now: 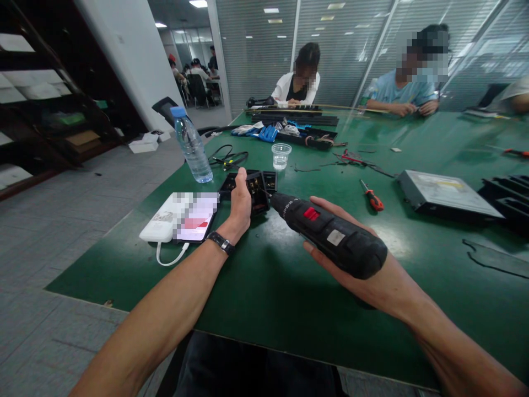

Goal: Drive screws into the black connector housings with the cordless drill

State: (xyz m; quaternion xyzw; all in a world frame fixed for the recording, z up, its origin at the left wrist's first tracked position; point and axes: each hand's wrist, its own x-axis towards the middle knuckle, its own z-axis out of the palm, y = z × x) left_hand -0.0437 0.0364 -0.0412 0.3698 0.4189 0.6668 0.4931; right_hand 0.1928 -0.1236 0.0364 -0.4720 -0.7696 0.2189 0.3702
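Note:
My right hand (330,242) is wrapped round a black power drill (330,231) with a red switch on top. The drill's bit points left and meets, or nearly meets, a small black box-like part (258,190) with gold-coloured bits inside. Steadying that part from its left side is my left hand (241,201), thumb up, its other fingers mostly hidden behind. Another dark piece (270,179) lies just behind the held part. Near my left wrist are a phone (196,220) and a white power bank (165,218) with a short white cable.
A water bottle (192,146) and a clear plastic cup (281,157) stand beyond my left hand. To the right lie a red-black screwdriver (372,197) and a flat metal-cased drive (448,193). Gloves (264,132) and dark strips lie farther back. Two people sit across the green table (268,298).

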